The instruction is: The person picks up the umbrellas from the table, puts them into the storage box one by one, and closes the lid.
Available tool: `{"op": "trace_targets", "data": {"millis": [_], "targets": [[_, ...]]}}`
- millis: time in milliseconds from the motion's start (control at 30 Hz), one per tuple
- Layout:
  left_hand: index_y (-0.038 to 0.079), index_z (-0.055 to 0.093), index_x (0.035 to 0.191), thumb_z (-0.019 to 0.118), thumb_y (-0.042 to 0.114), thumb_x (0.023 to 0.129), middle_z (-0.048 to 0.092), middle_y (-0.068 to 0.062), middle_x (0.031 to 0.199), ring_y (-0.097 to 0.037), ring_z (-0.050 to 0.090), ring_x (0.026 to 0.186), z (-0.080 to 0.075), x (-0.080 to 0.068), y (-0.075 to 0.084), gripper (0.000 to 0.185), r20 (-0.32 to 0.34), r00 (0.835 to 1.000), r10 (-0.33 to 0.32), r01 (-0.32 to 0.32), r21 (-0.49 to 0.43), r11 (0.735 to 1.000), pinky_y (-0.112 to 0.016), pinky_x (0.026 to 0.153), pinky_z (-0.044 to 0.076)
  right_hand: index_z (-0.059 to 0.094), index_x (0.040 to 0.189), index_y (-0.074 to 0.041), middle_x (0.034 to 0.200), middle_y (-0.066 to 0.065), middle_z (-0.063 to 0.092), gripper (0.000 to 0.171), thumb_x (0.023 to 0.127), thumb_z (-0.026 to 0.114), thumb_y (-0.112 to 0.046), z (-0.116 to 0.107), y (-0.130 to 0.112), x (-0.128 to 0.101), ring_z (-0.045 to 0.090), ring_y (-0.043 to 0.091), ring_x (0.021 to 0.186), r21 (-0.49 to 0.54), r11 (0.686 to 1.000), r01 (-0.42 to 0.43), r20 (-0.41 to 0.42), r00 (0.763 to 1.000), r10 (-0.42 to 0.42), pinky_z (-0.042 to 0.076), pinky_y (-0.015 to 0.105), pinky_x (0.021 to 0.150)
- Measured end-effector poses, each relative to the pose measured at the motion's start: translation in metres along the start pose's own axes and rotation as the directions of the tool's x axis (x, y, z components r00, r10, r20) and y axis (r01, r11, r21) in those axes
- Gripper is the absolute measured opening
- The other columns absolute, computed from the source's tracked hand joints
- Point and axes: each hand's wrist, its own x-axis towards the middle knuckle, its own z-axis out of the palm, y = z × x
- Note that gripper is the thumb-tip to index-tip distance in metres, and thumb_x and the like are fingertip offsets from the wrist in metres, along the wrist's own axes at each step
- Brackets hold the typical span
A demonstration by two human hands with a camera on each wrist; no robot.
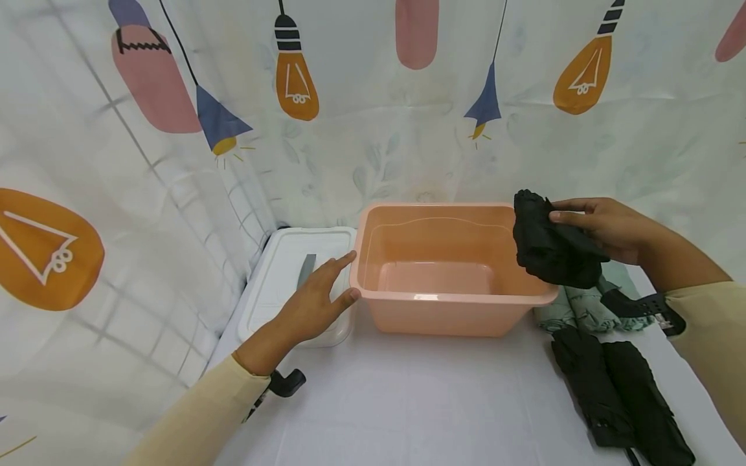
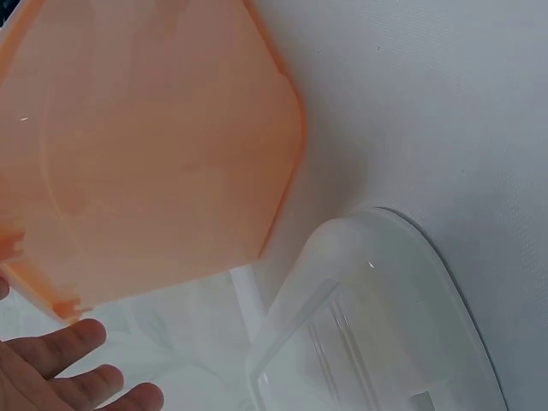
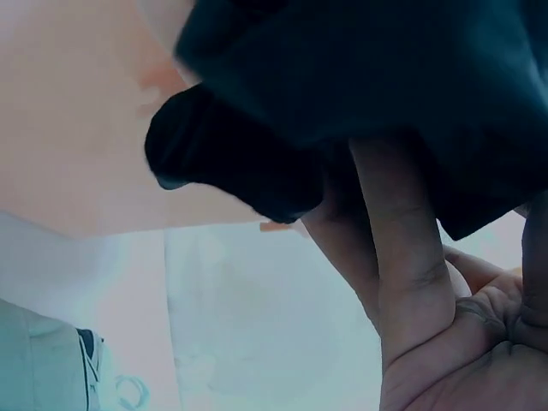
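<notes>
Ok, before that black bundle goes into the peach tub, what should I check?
1. Right hand grips the black folded umbrella: ok.
2. Peach tub holds nothing: ok.
3. Left hand steadies the tub's left rim, fingers straight: ok.
4. Bundle over the tub's opening: not ok, it hangs at the right rim.
5. Bundle's strap fastened: cannot tell.
6. White lidded box clear of the tub: ok, beside it.
</notes>
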Motion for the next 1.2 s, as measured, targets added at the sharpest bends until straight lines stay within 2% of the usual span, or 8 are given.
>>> {"op": "trace_targets", "data": {"millis": [167,300,400,700,1200], "targets": [[0.041,0.021,0.163,0.046,0.068,0.100,0.029,-0.001,0.166,-0.037,0.021,0.153,0.000,0.001,0.000,0.073,0.005,1.000,-0.012,0.012,-0.013,1.000,-0.066,0.114,0.027,0.030,0.160,-0.003,0.154,0.024,0.040,0.069,0.108,0.052,-0.043,0.001,0.001,-0.002,0.064,0.014,0.113,-0.013,1.000,0.025,-0.016,1.000,-0.025,0.057,0.031,0.088],[0.040,0.021,0.163,0.046,0.067,0.101,0.028,-0.001,0.166,-0.037,0.020,0.153,0.000,0.001,-0.001,0.073,0.004,1.000,-0.017,0.017,-0.014,1.000,-0.066,0.114,0.027,0.029,0.158,0.001,0.141,0.018,0.059,0.065,0.109,0.053,-0.035,0.004,0.000,-0.004,0.070,0.017,0.108,0.046,0.997,0.058,0.005,0.998,-0.058,0.058,0.033,0.086],[0.039,0.021,0.163,0.046,0.068,0.100,0.028,-0.002,0.166,-0.037,0.020,0.153,0.000,0.001,0.000,0.073,0.005,1.000,-0.020,0.020,-0.011,1.000,-0.066,0.114,0.027,0.030,0.157,0.001,0.130,0.015,0.067,0.066,0.107,0.057,-0.033,0.007,-0.001,-0.005,0.073,0.022,0.105,0.080,0.996,0.043,0.003,0.999,-0.043,0.059,0.037,0.086],[0.036,0.023,0.164,0.048,0.067,0.100,0.031,-0.006,0.165,-0.039,0.022,0.152,0.000,0.001,0.000,0.074,-0.007,1.000,-0.001,0.001,0.006,1.000,-0.068,0.113,0.028,0.033,0.157,-0.001,0.134,0.020,0.064,0.070,0.105,0.059,-0.040,0.011,0.000,-0.008,0.072,0.022,0.106,0.028,0.999,0.020,-0.041,0.999,-0.019,0.059,0.036,0.087],[0.037,0.023,0.164,0.048,0.066,0.100,0.030,-0.005,0.165,-0.039,0.021,0.152,0.000,0.002,-0.001,0.074,0.003,1.000,-0.001,0.001,0.008,1.000,-0.067,0.113,0.028,0.032,0.157,-0.003,0.140,0.025,0.058,0.062,0.109,0.054,-0.035,0.009,0.022,-0.023,0.071,0.017,0.107,-0.033,0.998,0.051,-0.043,0.998,-0.052,0.059,0.033,0.086]]}}
